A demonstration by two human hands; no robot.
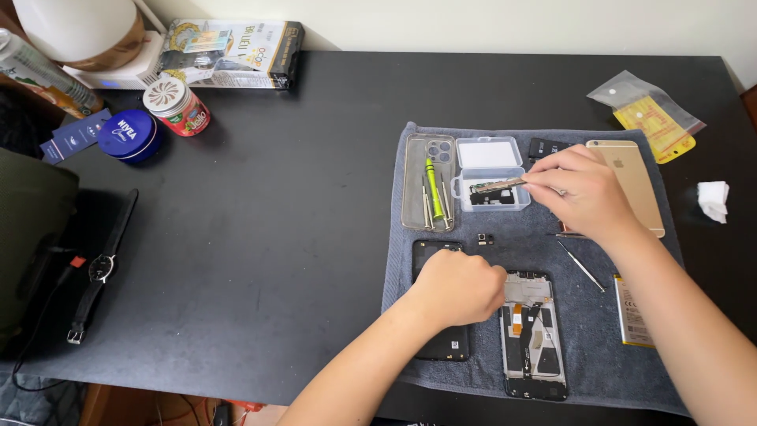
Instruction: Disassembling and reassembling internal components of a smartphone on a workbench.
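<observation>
My right hand (pixel 582 189) pinches a thin metal tool or strip (pixel 498 186) whose tip reaches over a small clear plastic box (pixel 489 173) holding small parts. My left hand (pixel 459 285) rests as a loose fist on a black phone back cover (pixel 441 341), beside an opened phone frame (pixel 535 335) with exposed internals. All of this lies on a grey towel (pixel 473 371) spread on a black table (pixel 300 197).
A clear phone case (pixel 416 185) holds a green screwdriver (pixel 433 188) and metal tools. A gold phone (pixel 635 185), a battery (pixel 631 312), a metal pick (pixel 582 266) and a tiny camera part (pixel 484 238) lie on the towel. A wristwatch (pixel 101 268), tins and boxes sit far left.
</observation>
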